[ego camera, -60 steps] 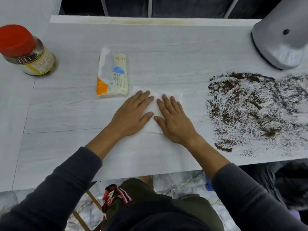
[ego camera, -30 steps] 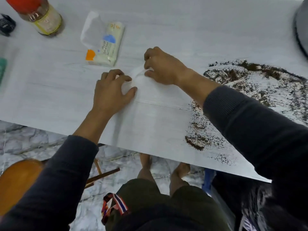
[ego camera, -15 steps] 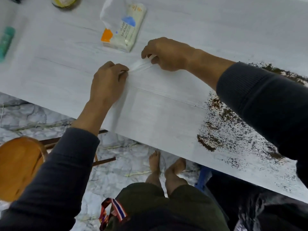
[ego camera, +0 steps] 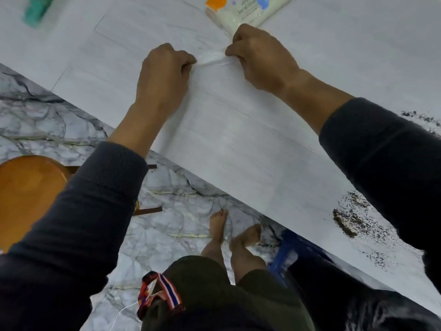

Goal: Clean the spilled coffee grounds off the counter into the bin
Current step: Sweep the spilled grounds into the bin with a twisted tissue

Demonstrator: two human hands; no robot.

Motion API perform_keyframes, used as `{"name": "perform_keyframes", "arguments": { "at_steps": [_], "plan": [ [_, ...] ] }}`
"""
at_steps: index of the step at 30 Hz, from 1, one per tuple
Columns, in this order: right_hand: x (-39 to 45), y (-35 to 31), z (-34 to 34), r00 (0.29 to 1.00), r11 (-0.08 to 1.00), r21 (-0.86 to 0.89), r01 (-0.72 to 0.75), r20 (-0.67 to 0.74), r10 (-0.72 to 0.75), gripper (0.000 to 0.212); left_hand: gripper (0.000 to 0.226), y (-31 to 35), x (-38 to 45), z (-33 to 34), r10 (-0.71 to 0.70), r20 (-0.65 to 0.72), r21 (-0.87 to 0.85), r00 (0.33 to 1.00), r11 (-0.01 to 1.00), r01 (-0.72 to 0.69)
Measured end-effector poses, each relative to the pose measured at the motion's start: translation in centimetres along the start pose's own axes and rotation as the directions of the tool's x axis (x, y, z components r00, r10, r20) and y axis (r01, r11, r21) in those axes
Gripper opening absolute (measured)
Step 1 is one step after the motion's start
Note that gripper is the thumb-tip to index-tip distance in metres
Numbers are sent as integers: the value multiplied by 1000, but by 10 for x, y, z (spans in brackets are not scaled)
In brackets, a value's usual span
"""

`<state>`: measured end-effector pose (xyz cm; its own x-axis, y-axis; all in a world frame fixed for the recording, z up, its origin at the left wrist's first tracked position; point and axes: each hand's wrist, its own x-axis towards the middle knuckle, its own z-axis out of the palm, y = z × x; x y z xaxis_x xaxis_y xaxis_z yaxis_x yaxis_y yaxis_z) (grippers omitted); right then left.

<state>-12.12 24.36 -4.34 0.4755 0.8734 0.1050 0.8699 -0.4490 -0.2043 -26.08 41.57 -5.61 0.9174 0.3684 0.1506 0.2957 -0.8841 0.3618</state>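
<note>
A white tissue [ego camera: 211, 59] is stretched in a thin strip between my two hands on the pale counter [ego camera: 250, 144]. My left hand [ego camera: 164, 75] pinches its left end with curled fingers, and my right hand [ego camera: 259, 56] pinches its right end. Dark spilled coffee grounds [ego camera: 353, 218] lie on the counter near its front edge at the right, partly hidden under my right sleeve. More grounds [ego camera: 422, 118] show at the far right edge. A dark bin [ego camera: 338, 299] sits below the counter edge at lower right.
A tissue pack [ego camera: 245, 10] with an orange corner lies just beyond my right hand. A green object [ego camera: 37, 8] sits at the top left. A wooden stool [ego camera: 26, 194] stands on the marble floor at left. My bare feet [ego camera: 229, 235] are below.
Both hands went from lying flat on the spread tissue to curling and gathering it into a strip held between them. The view has tilted down and left, pushing the grounds to the right edge.
</note>
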Motion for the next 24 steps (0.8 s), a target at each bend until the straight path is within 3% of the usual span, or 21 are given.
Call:
{"name": "perform_keyframes", "arguments": {
  "at_steps": [5,10,13,16,19,22,24],
  "plan": [
    [-35,6,-13,990,995,30,98,100,-100,33,27,21,-59,6,71,-10,-55,997,996,-71],
    [-126,36,-41,964,986,43,159,206,-165,39,32,103,-143,32,220,77,-219,972,955,-199],
    [-177,47,-60,942,985,30,169,290,-171,44,38,149,-171,44,265,152,-311,952,927,-208],
    [-196,48,-78,917,991,5,131,380,-124,41,29,173,-166,44,303,169,-343,938,910,-232],
    [-170,45,-86,952,997,23,80,295,-83,33,20,164,-143,24,226,128,-292,966,939,-181],
    [-126,41,-68,980,992,36,118,159,-122,32,24,131,-124,2,82,13,-156,997,985,-79],
    [-106,25,-47,971,988,39,151,183,-155,31,25,110,-126,-1,2,-6,-60,1000,998,-3]
  ]
}}
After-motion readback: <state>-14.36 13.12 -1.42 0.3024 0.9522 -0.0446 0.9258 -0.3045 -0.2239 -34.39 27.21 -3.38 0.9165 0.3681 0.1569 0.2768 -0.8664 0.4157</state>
